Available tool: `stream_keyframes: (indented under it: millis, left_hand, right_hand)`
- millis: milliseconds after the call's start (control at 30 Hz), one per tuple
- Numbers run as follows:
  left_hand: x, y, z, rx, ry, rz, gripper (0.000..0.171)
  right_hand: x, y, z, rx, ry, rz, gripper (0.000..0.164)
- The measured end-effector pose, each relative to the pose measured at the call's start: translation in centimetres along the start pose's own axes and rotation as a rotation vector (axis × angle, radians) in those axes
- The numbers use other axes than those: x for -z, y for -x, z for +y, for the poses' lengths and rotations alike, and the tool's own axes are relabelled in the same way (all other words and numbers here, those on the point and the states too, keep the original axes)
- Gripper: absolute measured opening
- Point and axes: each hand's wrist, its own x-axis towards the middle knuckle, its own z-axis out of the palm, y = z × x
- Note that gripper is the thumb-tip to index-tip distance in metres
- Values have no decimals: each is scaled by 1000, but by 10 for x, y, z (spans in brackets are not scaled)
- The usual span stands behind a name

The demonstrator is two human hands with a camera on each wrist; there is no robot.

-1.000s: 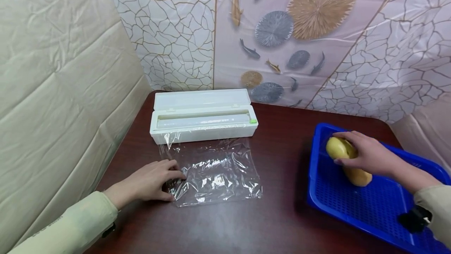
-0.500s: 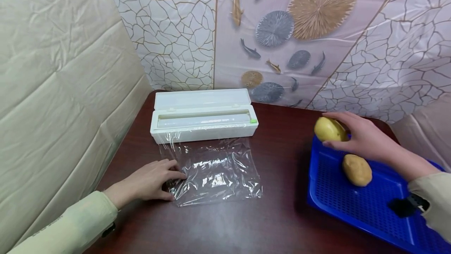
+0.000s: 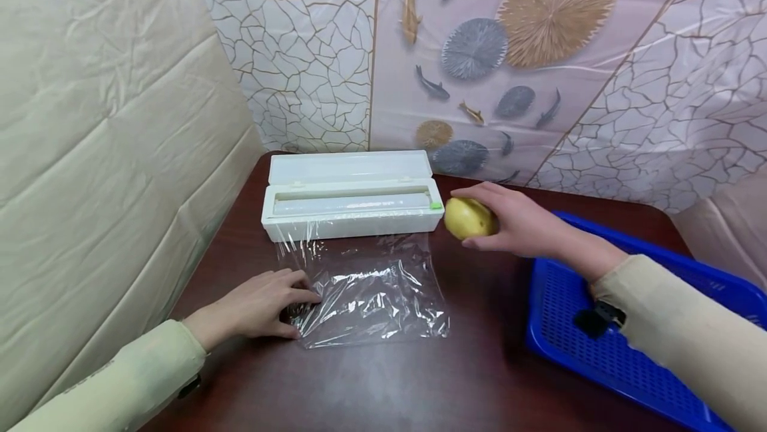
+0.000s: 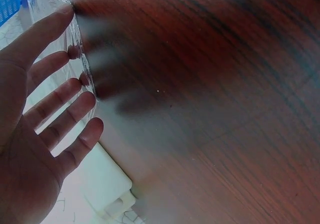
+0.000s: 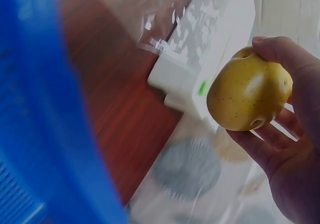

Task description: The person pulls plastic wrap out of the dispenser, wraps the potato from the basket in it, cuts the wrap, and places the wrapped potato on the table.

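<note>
The left hand (image 3: 260, 304) lies at nine o'clock from the clear, glinting film (image 3: 371, 305), fingers relaxed and slightly apart, tips at its edge. At twelve, a white box (image 3: 353, 227) stands with its lid up. Around two, near the box's right end, a potato (image 5: 247, 92) shows plump, oval and yellow, shiny, with dark specks and shallow eyes; the right hand (image 3: 518, 224) grips it between thumb and fingers. A blue basket (image 3: 629, 372) sits at three.
</note>
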Motion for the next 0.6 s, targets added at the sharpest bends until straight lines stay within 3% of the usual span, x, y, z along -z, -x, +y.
stream_keyframes:
  millis: [333,600]
  left_hand:
    - [-1,2,0,-1,6,2,62]
    - [0,2,-1,-17,4,13,61]
  right_hand:
    - [-42,-47,-36,113,-63,-128,78]
    - [-77,-73,-60,180,-43,-227,80]
